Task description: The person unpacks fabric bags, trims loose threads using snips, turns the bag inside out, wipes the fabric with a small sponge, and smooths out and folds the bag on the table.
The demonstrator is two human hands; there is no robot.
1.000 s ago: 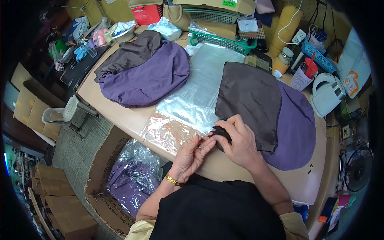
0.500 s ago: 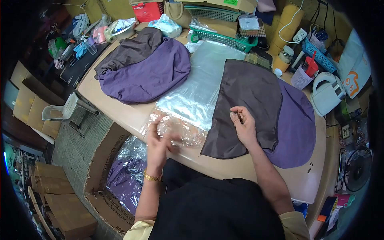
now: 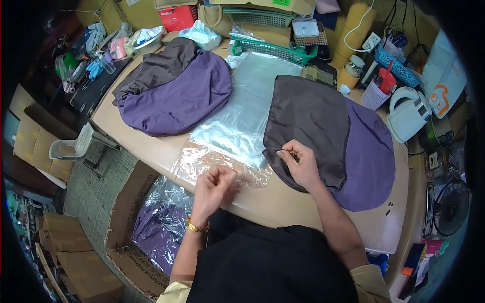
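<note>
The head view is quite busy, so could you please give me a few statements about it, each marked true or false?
1. The right hand is over the right cloth. True.
2. The gold-coloured band is on the right wrist. False: it is on the left one.
3. Clear plastic lies between the right cloth and the left cloth. True.
4. The kettle is bright red. False: it is whitish.

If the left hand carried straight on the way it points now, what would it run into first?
Probably the crumpled near end of the clear plastic on the table, just ahead of the left hand; depth is unclear, so it might pass above.
</note>
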